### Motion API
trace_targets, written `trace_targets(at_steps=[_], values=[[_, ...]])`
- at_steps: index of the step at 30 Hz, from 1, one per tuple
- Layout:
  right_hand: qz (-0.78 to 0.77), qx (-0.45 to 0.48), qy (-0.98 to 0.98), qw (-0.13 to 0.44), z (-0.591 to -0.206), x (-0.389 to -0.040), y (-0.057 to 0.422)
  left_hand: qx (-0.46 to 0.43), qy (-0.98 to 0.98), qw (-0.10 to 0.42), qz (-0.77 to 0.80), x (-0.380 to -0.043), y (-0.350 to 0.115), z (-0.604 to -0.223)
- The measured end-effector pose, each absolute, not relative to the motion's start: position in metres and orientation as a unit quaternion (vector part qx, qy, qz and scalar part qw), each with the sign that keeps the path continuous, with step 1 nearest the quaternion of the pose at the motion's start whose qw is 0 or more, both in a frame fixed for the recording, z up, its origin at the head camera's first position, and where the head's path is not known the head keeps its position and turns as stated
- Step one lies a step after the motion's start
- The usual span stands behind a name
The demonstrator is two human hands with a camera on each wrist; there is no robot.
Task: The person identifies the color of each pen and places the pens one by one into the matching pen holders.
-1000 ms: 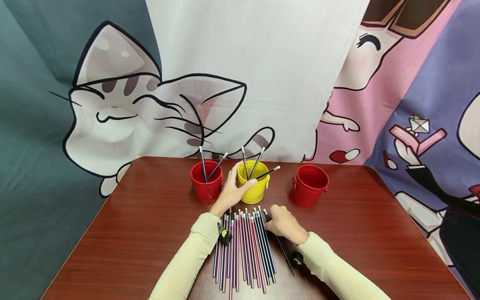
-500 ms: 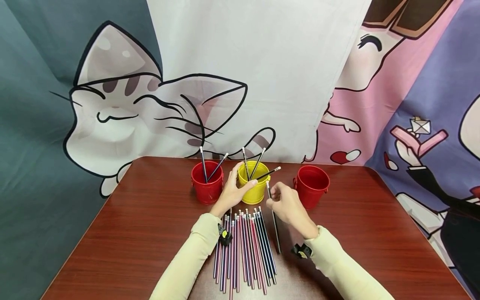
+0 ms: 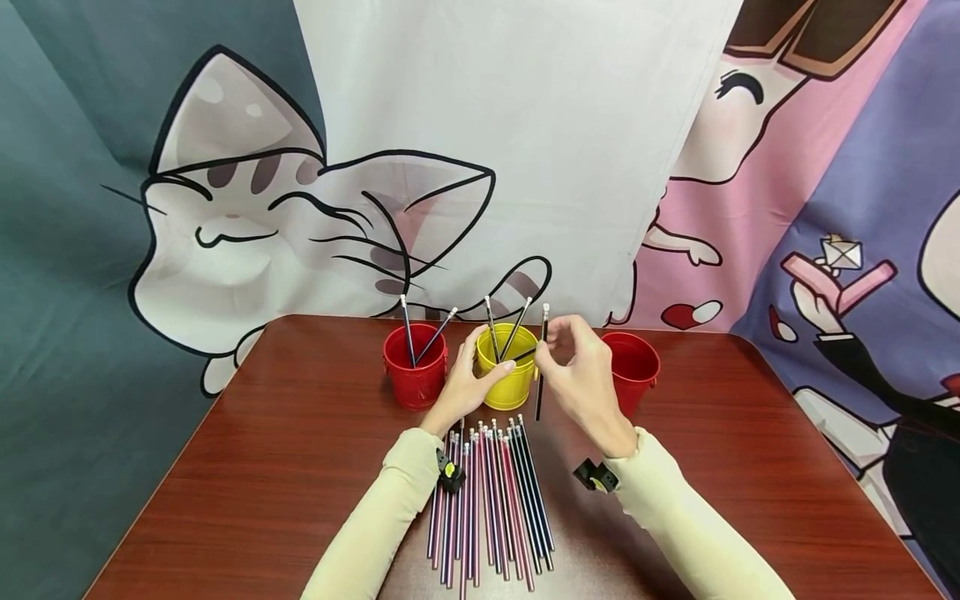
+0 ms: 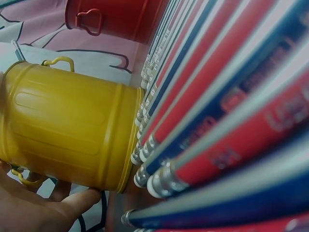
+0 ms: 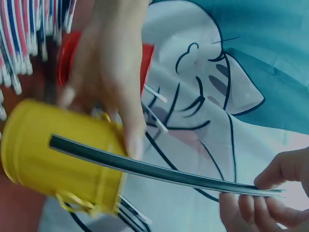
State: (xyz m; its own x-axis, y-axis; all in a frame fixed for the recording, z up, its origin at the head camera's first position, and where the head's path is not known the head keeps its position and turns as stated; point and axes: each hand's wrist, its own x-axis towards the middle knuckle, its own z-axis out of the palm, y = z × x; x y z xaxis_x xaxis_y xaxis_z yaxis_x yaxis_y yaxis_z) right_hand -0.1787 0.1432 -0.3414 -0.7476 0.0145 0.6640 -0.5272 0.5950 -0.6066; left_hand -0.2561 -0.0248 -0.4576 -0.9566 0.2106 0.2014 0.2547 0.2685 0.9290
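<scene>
My left hand (image 3: 467, 382) holds the yellow bucket (image 3: 510, 392) by its left side, thumb and fingers spread round the wall. Several black pencils lean inside that bucket, eraser ends up. In the left wrist view the yellow bucket (image 4: 67, 125) fills the left half, with my fingertips against it. Just right of the bucket, my right hand (image 3: 587, 379) pinches a black pencil (image 3: 539, 400) near its eraser end. This pencil hangs almost upright, off the table. In the right wrist view the black pencil (image 5: 145, 168) crosses in front of the yellow bucket.
A red bucket (image 3: 416, 385) with two pencils stands to the left. Another red bucket (image 3: 633, 367) is at right, partly behind my right hand. Several striped pencils (image 3: 491, 508) lie side by side in front. A printed cloth (image 3: 562, 167) hangs behind the table (image 3: 262, 467).
My right hand has lifted the black pencil off the table, bringing it up and back to the yellow bucket's side and turning it upright. My left hand stays on the bucket.
</scene>
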Motion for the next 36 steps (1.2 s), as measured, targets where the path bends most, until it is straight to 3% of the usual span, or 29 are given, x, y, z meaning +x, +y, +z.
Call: trace_targets(at_steps=[9,17,25,36], values=[[0.446,0.186,-0.777,0.404,-0.321,-0.194,0.132,-0.139,-0.798,0.017,-0.586,-0.255,-0.026,-0.456],[0.469,0.185,-0.742,0.442,-0.309,-0.201,0.118,-0.137,-0.798,0.006,-0.586,-0.255,-0.025,-0.457],[0.448,0.169,-0.774,0.414,-0.357,-0.233,0.129,-0.143,-0.796,0.012,-0.587,-0.257,-0.025,-0.457],[0.450,0.169,-0.814,0.326,-0.386,-0.234,0.131,-0.153,-0.793,0.024,-0.589,-0.256,-0.024,-0.457]])
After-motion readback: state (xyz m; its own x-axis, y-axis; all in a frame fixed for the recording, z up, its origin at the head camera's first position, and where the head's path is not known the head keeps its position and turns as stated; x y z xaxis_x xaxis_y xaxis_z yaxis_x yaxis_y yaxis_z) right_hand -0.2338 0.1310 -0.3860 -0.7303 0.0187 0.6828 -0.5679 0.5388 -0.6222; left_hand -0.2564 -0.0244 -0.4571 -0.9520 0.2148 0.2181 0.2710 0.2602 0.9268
